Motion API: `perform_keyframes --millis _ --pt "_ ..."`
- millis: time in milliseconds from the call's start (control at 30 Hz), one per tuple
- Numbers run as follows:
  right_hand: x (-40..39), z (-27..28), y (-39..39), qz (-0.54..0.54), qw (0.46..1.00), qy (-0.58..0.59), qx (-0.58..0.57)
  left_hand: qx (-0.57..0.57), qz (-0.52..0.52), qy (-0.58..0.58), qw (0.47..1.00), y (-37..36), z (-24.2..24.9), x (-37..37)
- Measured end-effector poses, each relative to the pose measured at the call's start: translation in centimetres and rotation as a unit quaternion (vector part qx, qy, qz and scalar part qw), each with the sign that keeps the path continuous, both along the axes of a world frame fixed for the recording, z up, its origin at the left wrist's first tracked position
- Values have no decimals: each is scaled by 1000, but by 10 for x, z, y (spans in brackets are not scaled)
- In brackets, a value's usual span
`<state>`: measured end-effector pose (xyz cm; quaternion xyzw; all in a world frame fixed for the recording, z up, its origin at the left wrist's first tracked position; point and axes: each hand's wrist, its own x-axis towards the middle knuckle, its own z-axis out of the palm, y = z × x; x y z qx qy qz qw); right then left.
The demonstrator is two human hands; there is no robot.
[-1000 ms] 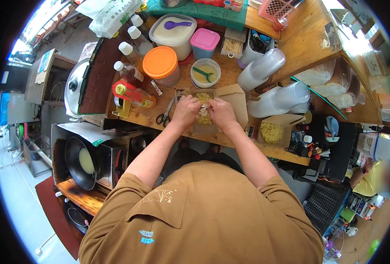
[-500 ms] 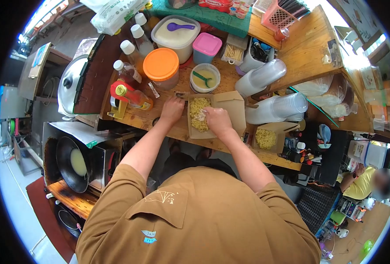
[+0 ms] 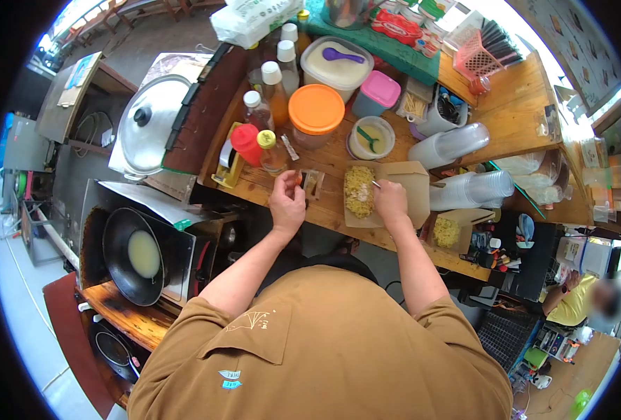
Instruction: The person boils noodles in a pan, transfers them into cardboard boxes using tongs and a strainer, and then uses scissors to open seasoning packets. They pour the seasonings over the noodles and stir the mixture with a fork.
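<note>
My right hand [image 3: 392,201] is closed round a thin utensil handle over the right side of the noodles [image 3: 359,190]. The noodles lie in an open paper box [image 3: 410,183], with pale powder on top. Further left, my left hand [image 3: 287,204] is raised at the counter's front edge, its fingers bent together round something small and orange-brown, too small to name. A small clear packet [image 3: 313,184] lies just right of it. Behind the box sits a white tub [image 3: 371,137] with a green spoon in it.
Sauce bottles [image 3: 273,151] and an orange-lidded tub [image 3: 316,109] stand behind my left hand. Plastic cups [image 3: 470,187] and a second noodle box [image 3: 462,227] are to the right. A wok [image 3: 114,264] is at lower left. A person [image 3: 576,297] is at far right.
The view has swung left, so things appear further right. My left hand has lifted from the counter beside the box and now has something small in its fingers. My right hand stays at the noodles.
</note>
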<state>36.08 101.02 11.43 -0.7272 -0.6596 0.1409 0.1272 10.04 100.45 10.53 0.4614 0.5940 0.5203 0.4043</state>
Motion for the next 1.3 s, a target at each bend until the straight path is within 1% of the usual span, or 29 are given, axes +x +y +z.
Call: perform_keyframes --millis 33,67,133,200,267,300,367,400,467,500,533,567,600,633,667,700,767,800,833,900,933,967,1033,1067,1100,1167,1200,1233,1300 --pt "-7 11 2 -16 999 -45 -20 2 3 1 1000 -4 -1 -9" --pt "-15 20 4 -32 995 -90 -41 -50 -11 -52 997 -10 -1 -18" --pt "-27 28 9 -27 997 -71 -27 -128 -25 -134 982 -19 2 -35" --pt "-42 26 17 -23 998 -51 -14 -154 -27 -149 976 -26 12 -50" --pt "-61 23 32 -7 991 126 -34 -183 -41 -165 968 -33 12 -64" --pt "-71 20 39 -6 991 127 -35 -183 -40 -165 968 -36 11 -69" --pt "-98 29 52 -66 945 278 -161 -185 -39 -163 968 -38 11 -75" --pt "-108 23 56 -69 945 279 -160 -185 -42 -162 968 -38 9 -76" --pt "-122 10 58 -117 905 378 -153 -156 -31 -157 975 -35 8 -75" --pt "-119 5 55 -121 904 379 -153 -158 -36 -156 974 -34 7 -75" --pt "-117 3 49 -56 970 236 25 -149 -51 -171 973 -31 15 -73" --pt "-119 12 43 12 977 76 199 -141 -67 -186 970 -27 22 -72" --pt "-118 21 30 21 978 152 139 -145 -74 -185 969 -23 26 -69" --pt "-119 43 18 12 979 149 138 -136 -138 -193 962 -19 29 -65" --pt "-120 64 5 18 944 321 -75 -126 -204 -200 950 -15 32 -59" --pt "-121 74 -10 22 836 474 -277 -129 -216 -202 947 -11 38 -51" --pt "-122 59 -37 -10 827 544 -141 -106 -223 -213 945 -4 54 -27" --pt "-122 56 -46 -65 800 588 -101 -88 -172 -214 958 -3 64 -13" --pt "-125 59 -49 -70 801 587 -97 -89 -177 -215 956 -3 68 -5" --pt "-127 68 -53 -89 825 555 62 -110 -236 -140 955 -3 75 9" --pt "-123 80 -55 -120 800 587 46 -102 -259 -111 954 -1 87 16" --pt "-115 89 -59 -123 798 587 52 -100 -265 -109 953 2 92 23" --pt "-94 99 -68 -85 833 547 10 -30 -276 -88 957 4 97 39" --pt "-85 86 -74 -59 854 517 26 -79 -280 -102 951 3 94 45" --pt "-77 81 -82 -61 854 516 29 -78 -284 -101 950 -3 93 57" --pt "-67 94 -89 -131 849 498 116 -7 -253 -154 955 -21 108 82" --pt "-56 103 -93 -123 868 470 100 -38 -313 -79 946 -26 106 82" --pt "-47 101 -98 -123 867 472 99 -39 -312 -76 946 -32 106 90" --pt "-31 96 -109 -122 828 540 89 -11 -317 -61 946 -42 107 108"
